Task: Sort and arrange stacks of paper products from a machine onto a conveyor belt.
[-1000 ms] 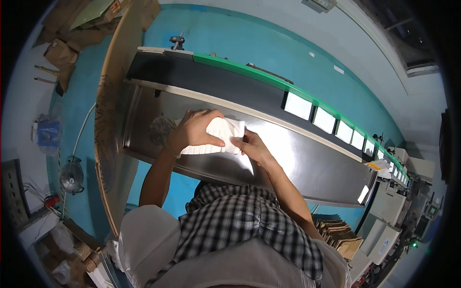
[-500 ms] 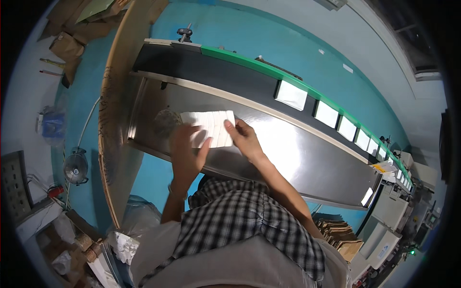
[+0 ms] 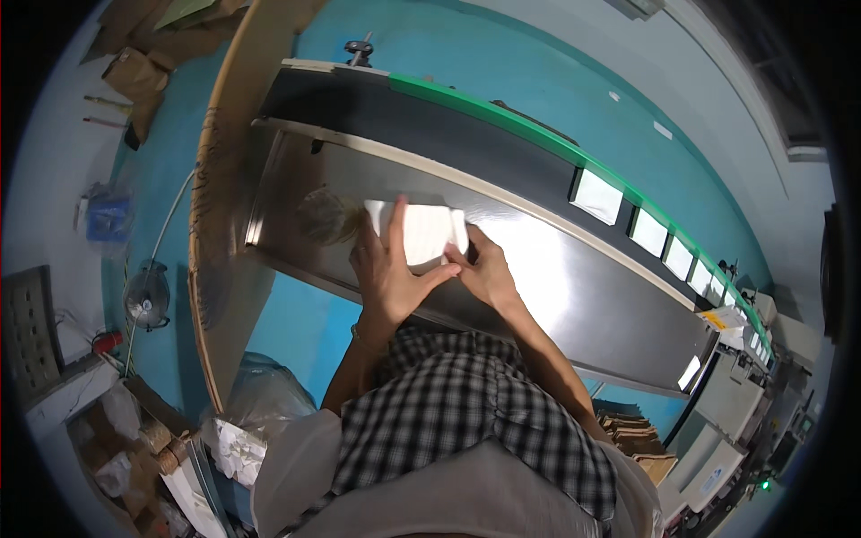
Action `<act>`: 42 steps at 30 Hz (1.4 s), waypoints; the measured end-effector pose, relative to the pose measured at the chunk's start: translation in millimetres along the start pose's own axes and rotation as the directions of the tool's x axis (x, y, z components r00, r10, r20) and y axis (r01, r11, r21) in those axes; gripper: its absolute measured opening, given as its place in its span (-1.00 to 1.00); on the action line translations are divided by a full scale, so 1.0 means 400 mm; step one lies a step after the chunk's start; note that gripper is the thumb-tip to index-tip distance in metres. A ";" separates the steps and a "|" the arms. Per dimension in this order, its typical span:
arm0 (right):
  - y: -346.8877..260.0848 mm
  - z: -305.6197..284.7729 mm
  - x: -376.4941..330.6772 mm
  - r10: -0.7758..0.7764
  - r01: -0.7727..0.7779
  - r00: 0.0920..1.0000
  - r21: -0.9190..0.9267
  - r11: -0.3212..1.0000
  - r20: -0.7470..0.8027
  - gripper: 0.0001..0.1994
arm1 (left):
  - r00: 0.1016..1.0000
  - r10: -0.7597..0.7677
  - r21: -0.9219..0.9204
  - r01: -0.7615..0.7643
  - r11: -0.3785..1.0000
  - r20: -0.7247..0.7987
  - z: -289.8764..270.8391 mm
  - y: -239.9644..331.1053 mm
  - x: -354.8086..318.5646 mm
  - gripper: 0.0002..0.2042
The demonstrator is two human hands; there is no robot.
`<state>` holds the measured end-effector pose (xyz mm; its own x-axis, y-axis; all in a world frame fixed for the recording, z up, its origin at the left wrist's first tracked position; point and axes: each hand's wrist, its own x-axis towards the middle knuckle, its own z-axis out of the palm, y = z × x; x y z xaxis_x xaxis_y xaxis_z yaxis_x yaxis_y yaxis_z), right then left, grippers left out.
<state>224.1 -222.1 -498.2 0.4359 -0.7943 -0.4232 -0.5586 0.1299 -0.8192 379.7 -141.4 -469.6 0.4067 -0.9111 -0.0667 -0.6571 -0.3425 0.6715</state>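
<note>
One white folded cloth lies flat on the steel worktop, just ahead of both hands. The left hand presses on its near left part, fingers spread over it; the right hand pinches its near right edge. Half a second ago the cloth sat a little farther left, with the left hand beside it rather than on it. Beyond the hands, four white pieces ride the dark belt.
</note>
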 end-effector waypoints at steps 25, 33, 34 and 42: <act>0.065 0.093 0.104 0.240 -0.126 0.967 0.658 0.742 -0.086 -0.69 | 0.996 -0.004 0.065 -0.002 0.998 0.091 0.099 -0.092 0.120 0.06; 0.147 0.076 0.129 0.087 -0.050 0.992 0.352 0.935 -0.090 -0.65 | 0.998 -0.019 0.024 0.018 1.000 0.064 0.104 -0.125 0.133 0.02; 0.114 0.051 0.138 0.291 -0.223 0.954 0.477 0.850 -0.073 -0.69 | 0.998 -0.022 0.035 0.020 0.999 0.058 0.100 -0.131 0.134 -0.01; 0.104 0.088 0.161 0.088 -0.009 0.961 0.287 0.958 -0.264 -0.54 | 0.993 0.053 -0.239 -0.028 0.971 0.101 0.125 -0.135 0.158 -0.29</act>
<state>253.8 -247.0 -573.3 0.1833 -0.9081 -0.3765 -0.3366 0.3019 -0.8919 409.0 -191.9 -546.9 0.3048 -0.9466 -0.1052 -0.4970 -0.2524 0.8302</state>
